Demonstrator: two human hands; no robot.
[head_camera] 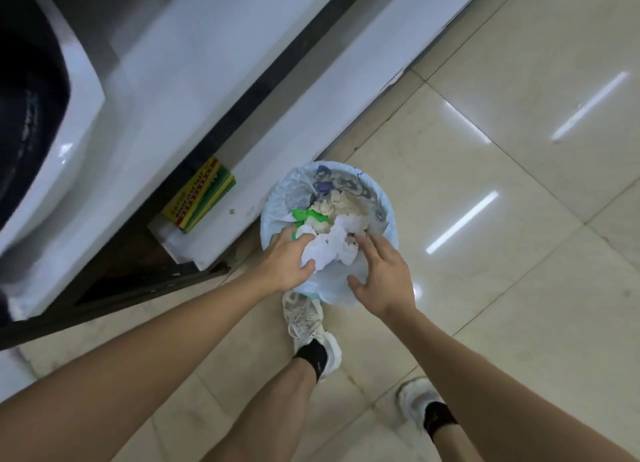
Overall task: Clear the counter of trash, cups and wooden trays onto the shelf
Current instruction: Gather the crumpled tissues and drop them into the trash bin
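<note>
A round trash bin (377,202) lined with a pale blue bag stands on the tiled floor below me. It holds crumpled white tissues (334,245), a green wrapper (304,215) and beige scraps. My left hand (285,262) is over the bin's near left rim, fingers closed on the white tissue. My right hand (382,274) hovers over the near right rim, fingers spread, touching the tissue's edge with its fingertips. No cups or wooden trays are in view.
A white counter base (242,91) runs diagonally at the left. A yellow and green glue-trap box (199,195) lies in the dark recess under it. My two feet in white shoes (308,323) stand just behind the bin.
</note>
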